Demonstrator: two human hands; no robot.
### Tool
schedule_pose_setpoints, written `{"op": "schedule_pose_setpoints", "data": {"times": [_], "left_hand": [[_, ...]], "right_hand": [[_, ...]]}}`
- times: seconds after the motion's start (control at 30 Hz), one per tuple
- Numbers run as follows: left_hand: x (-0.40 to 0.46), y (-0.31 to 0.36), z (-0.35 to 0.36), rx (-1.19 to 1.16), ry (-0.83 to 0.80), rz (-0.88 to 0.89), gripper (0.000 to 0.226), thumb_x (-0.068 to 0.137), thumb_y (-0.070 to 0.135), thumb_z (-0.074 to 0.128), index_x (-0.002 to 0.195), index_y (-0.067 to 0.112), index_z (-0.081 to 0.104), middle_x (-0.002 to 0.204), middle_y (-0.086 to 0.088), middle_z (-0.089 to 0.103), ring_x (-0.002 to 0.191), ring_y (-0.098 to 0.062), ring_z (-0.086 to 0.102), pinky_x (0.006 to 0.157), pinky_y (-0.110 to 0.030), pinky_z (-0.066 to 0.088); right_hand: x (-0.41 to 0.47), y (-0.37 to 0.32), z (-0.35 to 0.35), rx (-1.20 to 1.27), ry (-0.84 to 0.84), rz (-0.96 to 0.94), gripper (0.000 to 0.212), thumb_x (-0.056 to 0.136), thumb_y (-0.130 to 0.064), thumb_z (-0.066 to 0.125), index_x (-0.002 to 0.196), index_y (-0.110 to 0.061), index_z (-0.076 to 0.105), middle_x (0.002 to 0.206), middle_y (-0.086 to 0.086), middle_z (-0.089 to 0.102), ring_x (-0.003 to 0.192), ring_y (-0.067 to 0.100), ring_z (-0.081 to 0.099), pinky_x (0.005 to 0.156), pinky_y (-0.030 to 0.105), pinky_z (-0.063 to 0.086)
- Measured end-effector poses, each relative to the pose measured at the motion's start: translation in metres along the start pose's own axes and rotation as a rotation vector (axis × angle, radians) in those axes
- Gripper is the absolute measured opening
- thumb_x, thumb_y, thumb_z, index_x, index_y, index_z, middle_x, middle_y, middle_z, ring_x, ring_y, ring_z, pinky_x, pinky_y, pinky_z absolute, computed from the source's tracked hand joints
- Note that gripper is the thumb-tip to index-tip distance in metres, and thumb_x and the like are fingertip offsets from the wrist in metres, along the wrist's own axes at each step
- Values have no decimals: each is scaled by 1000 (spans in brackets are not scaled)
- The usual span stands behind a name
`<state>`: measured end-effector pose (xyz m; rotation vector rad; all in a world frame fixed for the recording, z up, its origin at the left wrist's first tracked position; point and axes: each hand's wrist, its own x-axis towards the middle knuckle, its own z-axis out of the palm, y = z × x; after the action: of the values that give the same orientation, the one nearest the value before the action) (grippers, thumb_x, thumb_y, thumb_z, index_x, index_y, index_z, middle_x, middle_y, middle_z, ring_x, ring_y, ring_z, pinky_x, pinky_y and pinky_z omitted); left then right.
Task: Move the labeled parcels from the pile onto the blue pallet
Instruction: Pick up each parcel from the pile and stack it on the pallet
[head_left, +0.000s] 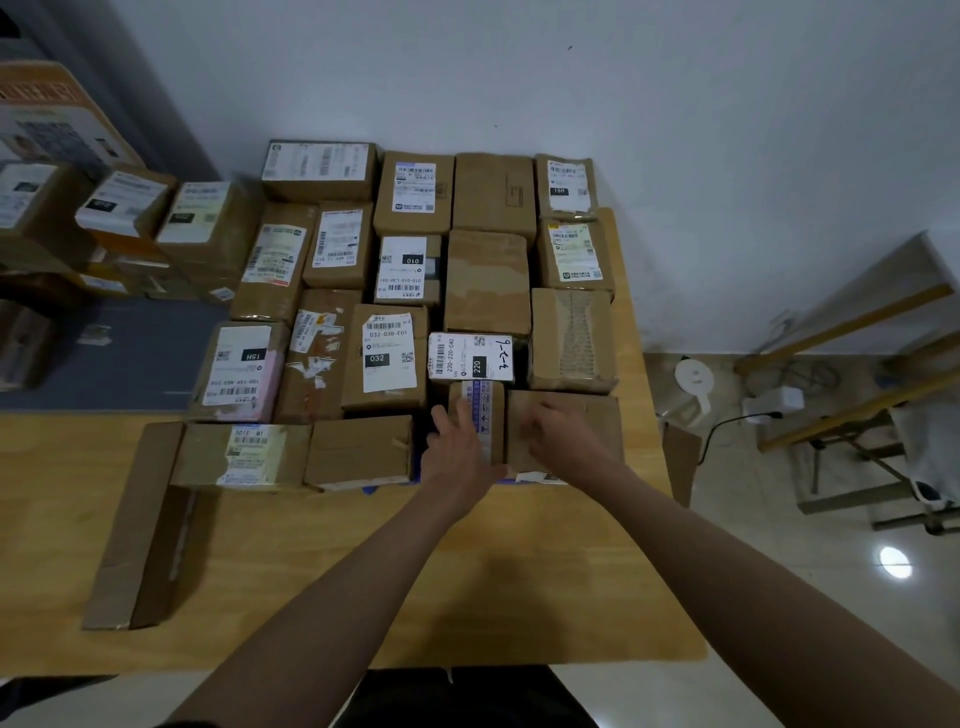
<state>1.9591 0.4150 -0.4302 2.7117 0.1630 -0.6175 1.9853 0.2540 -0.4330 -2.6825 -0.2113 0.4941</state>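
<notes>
Several labeled cardboard parcels (387, 358) stand packed in rows on the blue pallet (370, 490), of which only slivers show at the front edge. In the front row stands a narrow parcel with blue-printed tape (485, 410). My left hand (457, 447) lies on its top and left side with the fingers straight and the thumb over the dark gap beside it. My right hand (558, 431), blurred, rests with loose fingers on the plain brown parcel (597, 421) just to the right. The pile of labeled parcels (124, 208) sits at the far left.
The pallet lies on a wooden table (363, 571). A long flat cardboard box (140, 525) lies at the front left. A grey mat (119, 358) is beside the pile. To the right are the floor, cables and a wooden frame (852, 395).
</notes>
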Motion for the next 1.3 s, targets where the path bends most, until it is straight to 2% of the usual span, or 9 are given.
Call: {"op": "schedule_pose_setpoints", "data": {"times": [0.2, 0.37, 0.5, 0.6, 0.77, 1.0, 1.13, 1.2, 1.3], "left_hand": [[-3, -10, -8, -131, -31, -34, 105, 73, 48, 75, 147, 16, 8, 129, -13, 26, 109, -39, 50, 81, -44, 51], [-14, -13, -8, -323, 21, -39, 79, 85, 38, 63, 143, 11, 17, 128, -15, 32, 99, -34, 48, 78, -37, 44], [-20, -15, -4, -394, 30, -70, 61, 96, 26, 52, 143, 8, 16, 140, -20, 30, 116, -40, 46, 93, -48, 46], [-23, -15, 2, -294, 5, -63, 57, 100, 22, 46, 145, 9, 14, 149, -24, 21, 125, -45, 42, 98, -54, 43], [-19, -14, 5, -12, -39, -60, 73, 101, 26, 45, 154, 20, -5, 151, -29, 18, 116, -45, 53, 90, -48, 50], [-18, -19, 0, -141, -46, -43, 85, 94, 5, 48, 154, 26, -9, 153, -22, 18, 112, -44, 53, 87, -50, 49], [-18, -19, -4, -39, -44, -4, 92, 90, -3, 49, 153, 20, -12, 158, -23, 6, 114, -43, 52, 87, -45, 49], [-17, -20, -6, 101, 12, 38, 95, 86, -4, 57, 154, 16, -7, 158, -21, 2, 124, -41, 44, 91, -41, 50], [-15, -23, -6, 275, 101, 158, 82, 83, 6, 67, 149, 8, 19, 154, -16, 10, 132, -34, 33, 99, -38, 47]], "right_hand": [[2, -9, 4, 24, -3, -2, 23, 89, -8, 55, 111, -10, 63, 114, 7, 57, 103, 25, 56, 81, 37, 51], [3, -14, 7, 10, 0, -24, 23, 94, -13, 51, 113, -9, 64, 114, 10, 58, 98, 25, 58, 78, 37, 52], [3, -13, 8, 0, 11, -33, 24, 93, -12, 54, 114, -12, 64, 115, 9, 56, 95, 25, 59, 78, 35, 51], [2, -13, 10, 7, 18, -29, 22, 94, -13, 54, 113, -14, 65, 116, 8, 55, 94, 24, 60, 78, 34, 50], [3, -13, 9, -1, 6, -22, 19, 93, -13, 53, 109, -15, 65, 118, 8, 55, 97, 24, 59, 83, 40, 52], [1, -12, 11, 11, 9, -13, 20, 95, -14, 52, 113, -16, 63, 118, 7, 51, 96, 25, 58, 83, 41, 53], [0, -11, 10, 17, -17, -6, 26, 92, -12, 58, 118, -17, 61, 121, 4, 49, 98, 23, 58, 83, 40, 53], [-1, -11, 9, 15, -30, -6, 31, 89, -9, 61, 119, -17, 61, 122, 4, 48, 100, 22, 57, 84, 38, 53], [-2, -11, 7, 24, -36, -7, 33, 88, -9, 62, 119, -19, 60, 125, 2, 46, 106, 20, 54, 88, 38, 52]]}}
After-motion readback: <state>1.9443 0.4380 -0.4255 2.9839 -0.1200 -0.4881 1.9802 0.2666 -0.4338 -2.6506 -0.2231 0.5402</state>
